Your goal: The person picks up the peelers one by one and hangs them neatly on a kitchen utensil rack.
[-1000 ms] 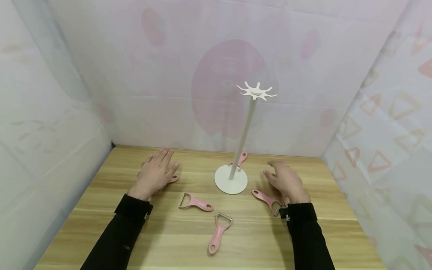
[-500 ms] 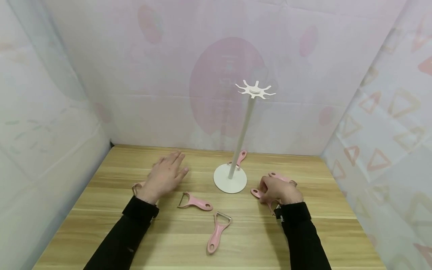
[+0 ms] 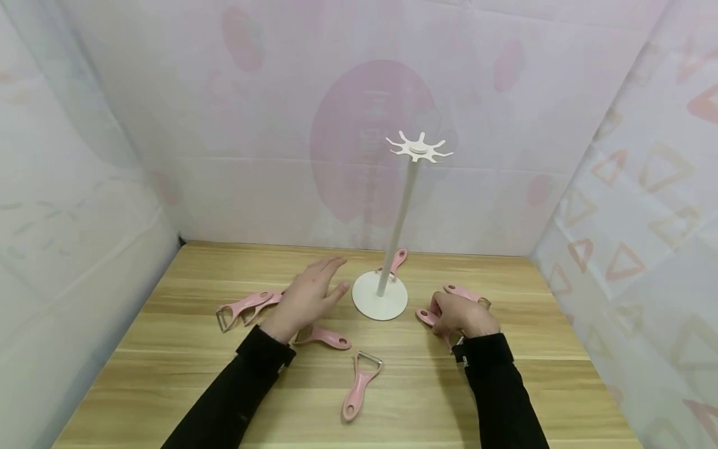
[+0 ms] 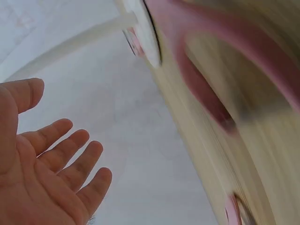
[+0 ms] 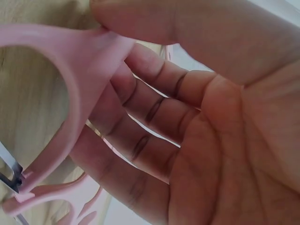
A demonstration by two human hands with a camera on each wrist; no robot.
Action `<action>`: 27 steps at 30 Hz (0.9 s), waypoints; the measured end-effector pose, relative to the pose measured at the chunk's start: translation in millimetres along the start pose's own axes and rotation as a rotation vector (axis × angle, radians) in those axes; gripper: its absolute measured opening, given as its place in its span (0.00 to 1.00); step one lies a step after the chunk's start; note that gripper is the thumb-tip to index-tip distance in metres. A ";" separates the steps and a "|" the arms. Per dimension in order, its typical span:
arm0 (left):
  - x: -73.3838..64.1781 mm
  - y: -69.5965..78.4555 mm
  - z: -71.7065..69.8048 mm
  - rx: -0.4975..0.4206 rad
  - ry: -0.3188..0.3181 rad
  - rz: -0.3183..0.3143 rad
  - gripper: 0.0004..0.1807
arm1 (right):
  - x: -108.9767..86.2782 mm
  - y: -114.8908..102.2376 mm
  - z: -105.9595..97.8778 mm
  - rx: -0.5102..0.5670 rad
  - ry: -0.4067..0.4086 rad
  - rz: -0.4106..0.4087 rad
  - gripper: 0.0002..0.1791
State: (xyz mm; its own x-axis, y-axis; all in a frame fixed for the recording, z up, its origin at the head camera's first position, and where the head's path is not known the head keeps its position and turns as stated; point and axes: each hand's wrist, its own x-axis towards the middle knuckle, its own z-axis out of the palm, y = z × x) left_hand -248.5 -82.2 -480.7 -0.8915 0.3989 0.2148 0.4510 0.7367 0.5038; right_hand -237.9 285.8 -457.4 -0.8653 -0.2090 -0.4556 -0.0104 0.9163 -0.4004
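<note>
At the right of the table my right hand grips a pink Y-shaped peeler, which lies low at the tabletop. In the right wrist view, the thumb and fingertips pinch that peeler where its handle meets the forked head. My left hand hovers left of the white stand with fingers straight, holding nothing. Under its wrist lies another pink peeler, its blade end partly covered. The stand has a round base, a thin pole and a top ring of hooks, with nothing hanging there.
Two overlapping peelers lie at the left. One peeler lies at the front middle, another behind the base, and one more just beyond my right hand. Patterned cloth walls enclose the wooden table.
My left hand has moved right, away from the two left peelers and toward the stand. My right hand has come down and back, and its fingers have closed on the peeler.
</note>
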 end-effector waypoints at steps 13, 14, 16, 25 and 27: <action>46.1 46.9 31.4 -0.404 0.049 -0.001 0.31 | -3.7 0.1 -2.2 0.005 0.006 -0.009 0.17; 50.0 49.3 32.9 -0.443 0.049 0.004 0.30 | -4.5 -0.3 -2.7 0.007 0.008 -0.009 0.18; 57.0 54.1 34.7 -0.501 0.044 0.008 0.29 | -5.3 -0.8 -3.5 0.004 0.016 -0.009 0.18; 73.9 65.3 40.9 -0.520 -0.020 -0.040 0.18 | -5.6 -1.7 -6.7 -0.028 0.024 -0.060 0.18; 76.4 65.1 42.0 -0.494 -0.027 -0.036 0.14 | -6.2 -2.2 -7.8 -0.043 0.037 -0.055 0.19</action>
State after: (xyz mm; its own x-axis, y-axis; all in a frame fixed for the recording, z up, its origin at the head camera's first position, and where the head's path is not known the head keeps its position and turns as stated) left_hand -285.5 19.2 -466.6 -0.9019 0.3965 0.1714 0.3398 0.4061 0.8483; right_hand -236.4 287.7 -447.5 -0.8807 -0.2471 -0.4040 -0.0792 0.9179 -0.3888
